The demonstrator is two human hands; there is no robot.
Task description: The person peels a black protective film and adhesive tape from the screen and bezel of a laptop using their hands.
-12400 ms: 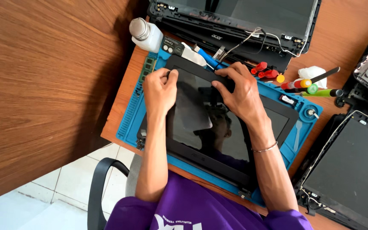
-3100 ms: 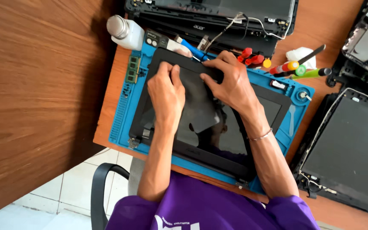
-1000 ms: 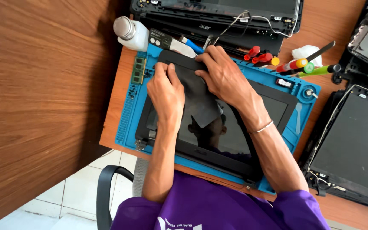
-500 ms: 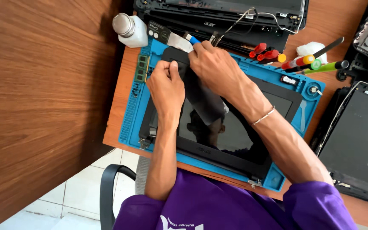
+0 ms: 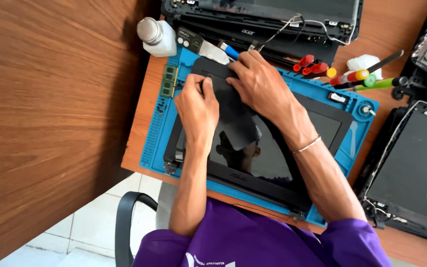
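A black laptop screen assembly point(image 5: 273, 163) lies flat on a blue work mat point(image 5: 357, 143), its glossy panel reflecting me. My left hand point(image 5: 196, 106) curls over the screen's black frame point(image 5: 208, 66) at its far left corner, fingertips on the edge. Just to the right, my right hand point(image 5: 260, 84) grips the same corner's far edge, with a thin bracelet on the wrist. The fingertips hide the exact seam they touch.
A white bottle point(image 5: 156, 35), a green memory stick point(image 5: 169, 81) and a blue-handled metal scraper point(image 5: 213, 49) lie by the corner. Screwdrivers point(image 5: 312, 66) and a white wad point(image 5: 364, 62) sit behind the mat. Dismantled laptops lie behind point(image 5: 273, 20) and right point(image 5: 411, 173).
Both hands have slid from the middle of the panel up to its far left corner and closed on the frame edge. The view has shifted slightly.
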